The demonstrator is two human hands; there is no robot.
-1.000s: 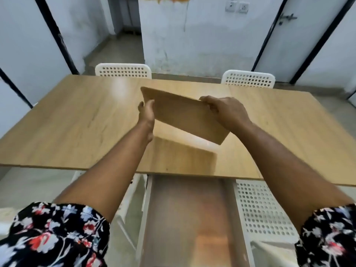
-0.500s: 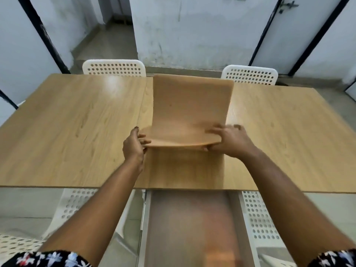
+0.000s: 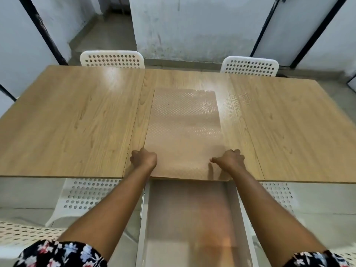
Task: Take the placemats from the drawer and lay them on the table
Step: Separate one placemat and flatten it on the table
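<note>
One placemat is seen lying flat on the wooden table, on the centre panel, its long side running away from the person. Its near edge sits at the near table edge, possibly overhanging it slightly; this cannot be settled from the head view. The mat surface is tan and carries a fine dotted texture, with glare at the far end. The left hand is placed at the near left corner of the mat, fingers curled under so that only the knuckles and the back of the hand are shown; whether the mat edge is pinched or merely pressed cannot be told. The right hand is placed near the right corner, fingers likewise curled, thumb extended toward the mat centre and resting on its surface; a grip on the edge cannot be confirmed. Below the table edge, an open drawer with white sides is seen between the forearms; its contents are blurred. Floral sleeves are noted at the bottom corners. White perforated chairs are recorded at the far side and beneath the near edge.
</note>
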